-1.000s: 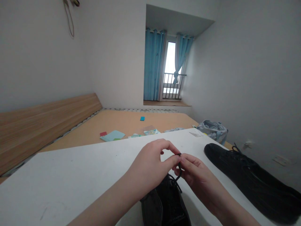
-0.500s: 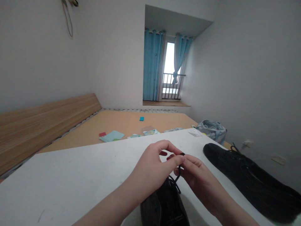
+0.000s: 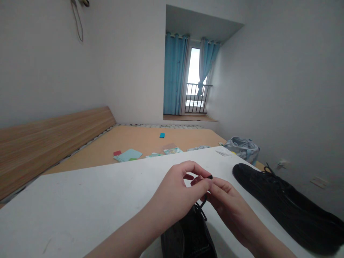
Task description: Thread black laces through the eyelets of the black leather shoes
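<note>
Left hand (image 3: 178, 186) and right hand (image 3: 225, 197) are pinched on black lace (image 3: 210, 177), contents of the bag (image 3: 244, 149) cannot be discerned, and the grip has been shifted rightward.

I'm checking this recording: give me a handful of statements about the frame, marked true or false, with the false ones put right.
1. The left hand and right hand meet at a black lace. True.
2. The far shoe lies on the table, apart from both hands. True.
3. The black lace runs up from the far shoe. False: it runs up from the near shoe.
4. A bag shows to the right of the hands. True.
5. The left hand rests flat on the table. False: it is raised, its fingertips at the black lace.
</note>
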The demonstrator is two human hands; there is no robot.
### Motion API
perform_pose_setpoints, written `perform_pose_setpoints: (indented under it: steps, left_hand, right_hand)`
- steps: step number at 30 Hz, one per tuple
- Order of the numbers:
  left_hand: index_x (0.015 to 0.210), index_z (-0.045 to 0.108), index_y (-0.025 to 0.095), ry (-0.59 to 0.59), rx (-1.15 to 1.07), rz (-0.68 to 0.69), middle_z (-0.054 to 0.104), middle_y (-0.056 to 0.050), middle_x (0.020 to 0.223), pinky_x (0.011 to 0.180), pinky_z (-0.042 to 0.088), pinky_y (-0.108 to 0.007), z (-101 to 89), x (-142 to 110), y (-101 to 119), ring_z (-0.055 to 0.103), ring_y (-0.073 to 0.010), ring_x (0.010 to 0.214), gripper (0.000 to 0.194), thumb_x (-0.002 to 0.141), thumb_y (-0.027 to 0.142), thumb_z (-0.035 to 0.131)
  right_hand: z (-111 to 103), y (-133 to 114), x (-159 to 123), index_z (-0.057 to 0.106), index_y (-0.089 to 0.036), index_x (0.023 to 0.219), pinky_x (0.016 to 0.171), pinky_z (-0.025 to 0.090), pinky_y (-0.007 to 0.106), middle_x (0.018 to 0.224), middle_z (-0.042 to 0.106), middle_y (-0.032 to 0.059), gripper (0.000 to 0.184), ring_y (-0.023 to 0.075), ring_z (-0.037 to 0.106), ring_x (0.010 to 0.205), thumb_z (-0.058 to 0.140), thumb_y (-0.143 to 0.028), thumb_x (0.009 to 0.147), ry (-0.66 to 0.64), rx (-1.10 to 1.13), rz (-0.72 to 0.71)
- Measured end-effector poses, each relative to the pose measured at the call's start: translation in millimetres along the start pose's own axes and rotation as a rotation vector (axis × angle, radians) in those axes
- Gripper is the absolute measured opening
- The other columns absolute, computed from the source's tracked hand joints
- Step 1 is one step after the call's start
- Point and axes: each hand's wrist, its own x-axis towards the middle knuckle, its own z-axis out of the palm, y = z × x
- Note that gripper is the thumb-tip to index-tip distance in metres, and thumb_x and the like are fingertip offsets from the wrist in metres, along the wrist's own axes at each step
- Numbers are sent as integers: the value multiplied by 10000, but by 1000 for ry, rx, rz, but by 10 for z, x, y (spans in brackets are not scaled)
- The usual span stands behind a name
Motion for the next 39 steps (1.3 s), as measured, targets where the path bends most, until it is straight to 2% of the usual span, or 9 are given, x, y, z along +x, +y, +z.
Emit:
perform_pose_setpoints:
  steps: [10, 16, 19, 21, 24, 26, 29, 33, 39]
  left_hand:
    - [757, 637, 179, 8, 24, 49, 659, -9, 875, 807, 458, -279, 7, 8, -9, 599, -158, 831, 50, 744, 213, 604]
    - [825, 638, 186, 17, -22, 64, 655, -16, 893, 714, 469, -264, -11, -26, 15, 601, -146, 765, 124, 794, 288, 574]
    - [852, 630, 197, 80, -55, 142, 658, -11, 893, 784, 452, -278, -41, -71, 83, 601, -148, 811, 149, 817, 329, 570]
    - [848, 625, 205, 134, -76, 223, 656, -4, 894, 802, 441, -268, -61, -107, 144, 593, -147, 844, 134, 825, 323, 565]
    - [909, 623, 231, 123, 5, 277, 648, 7, 977, 842, 420, -263, -107, -138, 209, 572, -148, 915, 139, 846, 311, 529]
    - [1023, 607, 256, 42, 131, 210, 621, 8, 1096, 862, 410, -274, -159, -118, 195, 552, -162, 979, 209, 847, 302, 503]
    - [1070, 604, 241, -129, 329, 22, 625, -14, 1103, 825, 423, -283, -250, -40, 60, 554, -183, 987, 295, 844, 260, 415]
    - [853, 677, 212, -388, 645, -69, 680, -39, 886, 688, 429, -280, -268, 24, -198, 592, -205, 814, 246, 779, 278, 452]
    - [722, 671, 218, -369, 800, -28, 678, -35, 731, 562, 363, -261, -106, 3, -307, 584, -192, 670, 173, 718, 270, 505]
  right_hand:
    - [0, 22, -12, 640, -194, 714, 717, 360, 289, 666, 507, -11, 261, 156, 442, 723, 614, -433, 815, 26, -5, -32]
    - [52, -7, -66, 641, -199, 849, 848, 359, 339, 719, 558, 6, 245, 160, 517, 765, 508, -397, 901, -259, -16, -33]
    - [62, -38, -101, 582, -183, 778, 703, 409, 318, 609, 461, -26, 325, 127, 488, 587, 441, -438, 923, -430, 99, 0]
    - [33, -54, -123, 536, -188, 744, 583, 383, 260, 595, 395, -45, 334, 103, 416, 524, 438, -456, 919, -376, 91, -29]
    - [-29, -78, -162, 514, -201, 750, 546, 333, 232, 659, 438, -22, 310, 119, 412, 596, 421, -436, 931, -96, -270, -228]
    - [-48, -101, -187, 510, -213, 797, 586, 343, 247, 721, 501, 2, 273, 144, 460, 672, 380, -397, 952, 6, -587, -360]
    - [-32, -139, -200, 472, -222, 825, 608, 351, 268, 769, 556, 24, 266, 168, 510, 717, 292, -351, 973, -49, -885, -402]
    - [-2, -151, -165, 437, -223, 799, 597, 344, 281, 765, 589, 35, 279, 175, 536, 684, 249, -335, 973, -103, -1078, -327]
    - [1, -53, -86, 456, -208, 830, 548, 292, 293, 738, 624, 70, 213, 219, 582, 657, 274, -223, 939, -111, -1422, -236]
